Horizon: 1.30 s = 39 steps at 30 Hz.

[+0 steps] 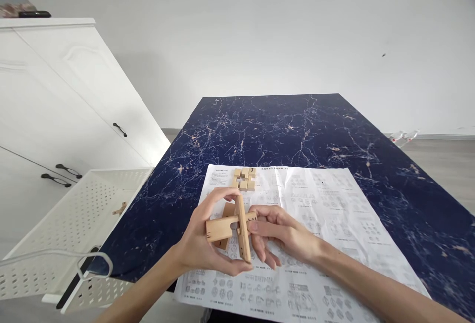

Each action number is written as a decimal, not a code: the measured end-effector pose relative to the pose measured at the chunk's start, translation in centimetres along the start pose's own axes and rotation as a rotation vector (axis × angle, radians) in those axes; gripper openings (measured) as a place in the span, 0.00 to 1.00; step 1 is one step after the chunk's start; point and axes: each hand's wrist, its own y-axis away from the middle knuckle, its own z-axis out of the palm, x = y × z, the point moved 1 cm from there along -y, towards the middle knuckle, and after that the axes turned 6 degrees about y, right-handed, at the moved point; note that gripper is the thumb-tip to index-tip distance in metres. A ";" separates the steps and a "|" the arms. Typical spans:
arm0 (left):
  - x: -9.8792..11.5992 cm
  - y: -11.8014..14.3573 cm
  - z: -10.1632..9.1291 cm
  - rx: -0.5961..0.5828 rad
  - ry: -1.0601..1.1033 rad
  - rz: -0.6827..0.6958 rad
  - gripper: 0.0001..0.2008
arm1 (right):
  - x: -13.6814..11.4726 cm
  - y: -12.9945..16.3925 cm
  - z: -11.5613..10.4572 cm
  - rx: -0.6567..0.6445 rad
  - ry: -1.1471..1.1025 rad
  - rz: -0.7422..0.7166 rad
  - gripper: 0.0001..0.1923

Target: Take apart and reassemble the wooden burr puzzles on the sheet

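Over the table (334,130), above the printed sheet (326,204), the puzzle (233,226) sits between both hands: one pale wooden bar runs nine to three, another crosses it twelve to six. The left hand (202,244) clamps the upright bar end to end; the right hand (282,234) pinches the three o'clock end. Loose blocks (244,178) lie at twelve.

A pale wooden puzzle (233,229) made of crossed notched bars is held above the printed sheet. One bar lies about level, another stands upright through it, and a third is seen behind them. It is gripped at its left end and touched at its right.
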 end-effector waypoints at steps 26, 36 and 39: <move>0.3 -0.4 0.8 -0.028 0.382 -0.077 0.45 | -0.5 0.3 0.5 -0.005 0.096 -0.167 0.15; -0.2 -0.4 0.1 -0.044 0.289 -0.069 0.49 | -0.5 0.4 0.2 -0.079 0.137 -0.163 0.15; -0.3 -0.4 0.0 -0.055 0.259 -0.036 0.50 | -0.6 0.4 0.3 -0.119 0.127 -0.162 0.15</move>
